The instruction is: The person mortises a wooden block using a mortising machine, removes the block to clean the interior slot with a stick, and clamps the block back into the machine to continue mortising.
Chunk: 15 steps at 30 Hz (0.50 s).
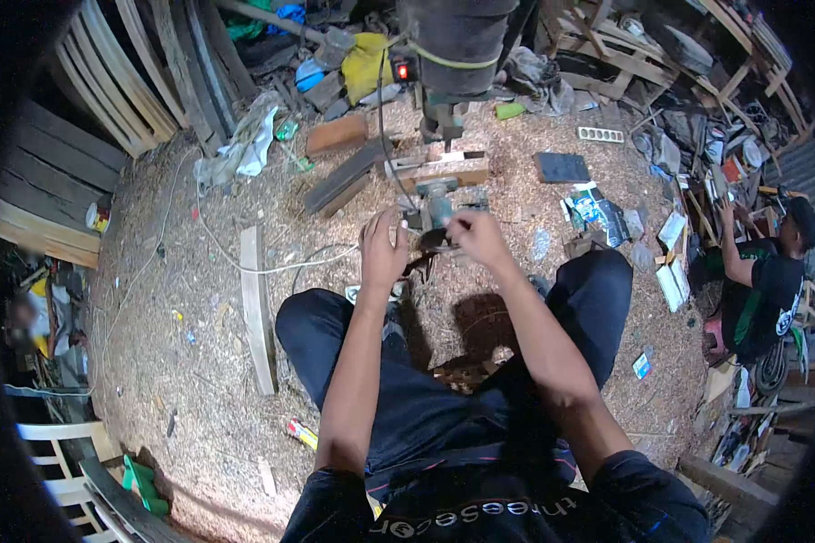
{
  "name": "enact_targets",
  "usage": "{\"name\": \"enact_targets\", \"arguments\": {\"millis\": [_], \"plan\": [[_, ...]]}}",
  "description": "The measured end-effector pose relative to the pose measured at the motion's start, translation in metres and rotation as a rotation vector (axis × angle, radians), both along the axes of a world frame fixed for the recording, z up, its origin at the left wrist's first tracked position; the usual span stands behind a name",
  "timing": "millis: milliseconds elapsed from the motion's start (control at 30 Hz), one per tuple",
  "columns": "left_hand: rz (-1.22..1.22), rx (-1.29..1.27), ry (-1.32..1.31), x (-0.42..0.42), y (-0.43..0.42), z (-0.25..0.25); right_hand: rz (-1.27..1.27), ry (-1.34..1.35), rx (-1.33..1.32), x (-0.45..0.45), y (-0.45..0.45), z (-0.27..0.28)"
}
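Observation:
In front of me stands a bench-type drilling machine, with a dark motor housing [453, 54] above and a bit [446, 140] pointing down. A wooden piece [462, 169] with a pale slot lies under the bit, held on the machine's greenish vise base [437, 210]. My right hand [482, 240] has its fingers curled at the edge of a dark round handwheel [435, 240]. To the left of the wheel is my left hand [385, 249], thumb apart from the fingers, with nothing visible in it. The machine hides part of its fingertips' surroundings.
Wood blocks [337, 134] and a dark block [561, 167] lie around the machine. A long wooden strip [257, 308] and a pale cable [285, 269] lie on the shaving-covered floor at left. Another person [761, 271] sits at right beside piled scrap.

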<state>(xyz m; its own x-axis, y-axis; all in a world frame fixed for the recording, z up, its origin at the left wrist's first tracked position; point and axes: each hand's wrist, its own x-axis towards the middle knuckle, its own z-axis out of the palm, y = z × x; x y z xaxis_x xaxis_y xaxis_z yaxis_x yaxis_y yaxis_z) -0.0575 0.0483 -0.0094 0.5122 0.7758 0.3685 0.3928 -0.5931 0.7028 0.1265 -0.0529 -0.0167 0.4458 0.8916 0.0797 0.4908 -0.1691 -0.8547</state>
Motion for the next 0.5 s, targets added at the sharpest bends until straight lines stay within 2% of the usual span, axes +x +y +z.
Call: {"name": "enact_targets", "arguments": {"millis": [67, 133, 200, 233, 500], "plan": [[-0.010, 0.052, -0.083, 0.015, 0.000, 0.032, -0.142, 0.067, 0.292, 0.029, 0.004, 0.017], [-0.042, 0.027, -0.149, 0.030, 0.000, 0.072, -0.267, -0.060, 0.398, 0.050, 0.002, 0.082], [-0.034, 0.050, -0.208, 0.045, 0.006, 0.093, -0.321, 0.151, 0.382, 0.062, 0.001, 0.147], [-0.039, 0.041, -0.247, 0.052, 0.009, 0.102, -0.300, 0.162, 0.416, 0.069, 0.002, 0.163], [-0.085, 0.077, -0.352, 0.080, 0.004, 0.163, -0.226, 0.137, 0.623, 0.076, 0.001, 0.231]]}}
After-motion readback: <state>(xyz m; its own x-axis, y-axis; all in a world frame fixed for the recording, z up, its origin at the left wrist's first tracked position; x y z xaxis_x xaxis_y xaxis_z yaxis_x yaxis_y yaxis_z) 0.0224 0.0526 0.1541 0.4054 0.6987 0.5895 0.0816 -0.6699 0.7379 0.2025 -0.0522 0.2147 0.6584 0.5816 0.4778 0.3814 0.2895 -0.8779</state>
